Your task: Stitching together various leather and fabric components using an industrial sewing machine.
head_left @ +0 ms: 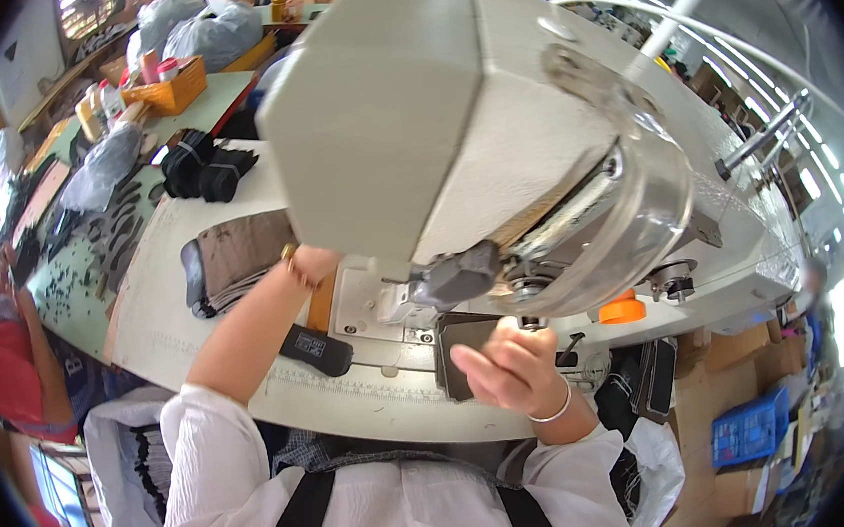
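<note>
Sewing machine sits on pale table, before the person. Left hand mostly hidden behind its head, near brown fabric stack; finger state can't tell. Right hand curled at metal fitting underneath; pinch unclear.

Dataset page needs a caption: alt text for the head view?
A person in white works at a white sewing machine, right hand curled below its clear curved cover, left hand partly hidden behind the machine. Brown folded pieces and black bundles lie on the table at left.
</note>
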Demonstrator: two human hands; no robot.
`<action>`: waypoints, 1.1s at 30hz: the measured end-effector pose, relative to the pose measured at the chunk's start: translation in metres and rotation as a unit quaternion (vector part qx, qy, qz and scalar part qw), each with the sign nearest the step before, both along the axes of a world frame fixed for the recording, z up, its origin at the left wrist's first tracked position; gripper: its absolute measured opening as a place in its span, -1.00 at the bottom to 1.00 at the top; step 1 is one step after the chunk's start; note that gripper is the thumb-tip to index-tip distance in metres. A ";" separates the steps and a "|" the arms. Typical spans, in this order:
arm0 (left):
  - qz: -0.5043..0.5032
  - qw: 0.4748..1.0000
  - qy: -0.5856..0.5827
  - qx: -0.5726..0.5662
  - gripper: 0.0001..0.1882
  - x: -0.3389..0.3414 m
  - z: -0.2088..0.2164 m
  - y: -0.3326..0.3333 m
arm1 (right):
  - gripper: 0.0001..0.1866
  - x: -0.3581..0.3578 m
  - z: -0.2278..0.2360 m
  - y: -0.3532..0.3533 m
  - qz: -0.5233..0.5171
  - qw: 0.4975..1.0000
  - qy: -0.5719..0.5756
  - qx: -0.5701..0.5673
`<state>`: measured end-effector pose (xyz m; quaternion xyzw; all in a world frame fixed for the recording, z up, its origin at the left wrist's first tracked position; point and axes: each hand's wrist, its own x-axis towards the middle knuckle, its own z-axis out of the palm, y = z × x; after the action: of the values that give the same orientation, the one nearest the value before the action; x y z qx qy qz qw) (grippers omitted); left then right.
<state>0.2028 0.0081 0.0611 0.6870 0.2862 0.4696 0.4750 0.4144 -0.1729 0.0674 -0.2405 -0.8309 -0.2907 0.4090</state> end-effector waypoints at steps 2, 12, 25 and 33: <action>-0.072 0.989 -0.043 -0.119 -0.71 0.015 0.012 0.014 | -0.67 -0.018 0.004 0.002 0.070 0.997 0.003 -0.021; 0.038 0.989 -0.108 -0.094 -0.67 -0.116 0.014 0.035 | -0.61 -0.039 -0.011 -0.013 0.109 0.975 -0.050 -0.187; 0.347 0.877 0.290 0.164 -0.62 -0.237 -0.065 0.040 | -0.38 -0.049 -0.008 -0.048 0.423 0.599 0.528 -0.428; 0.306 0.828 0.295 0.364 -0.64 -0.158 -0.028 -0.050 | -0.50 -0.054 -0.010 -0.047 0.434 0.546 0.599 -0.394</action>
<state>0.0445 -0.0423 0.0331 0.7933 0.4165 0.4359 -0.0852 0.3606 -0.2201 0.0572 -0.1062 -0.4277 0.4896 0.7524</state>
